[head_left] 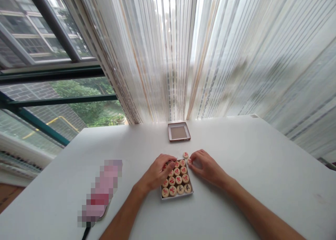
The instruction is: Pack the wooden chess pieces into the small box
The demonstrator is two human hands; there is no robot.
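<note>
An open box (176,198) of round wooden xiangqi pieces (179,179) sits on the table, the pieces in rows. Most bear red characters; two in the near row bear black ones. My left hand (159,170) grips the box at its far left corner, fingers along the far rim and thumb over the pieces, hiding some of them. Just right of the box, my right hand (206,165) pinches a red-marked xiangqi piece (189,161) between thumb and fingers, low at the table. Another red-marked piece (186,155) lies flat beyond it, beside the fingertips.
Behind the box lies a shallow box lid (179,132), inside facing up. To the left, a pixelated pink object (102,191) rests on the white table (249,156) with a black cable (86,232) at its near end. Striped curtains (168,64) hang past the far edge.
</note>
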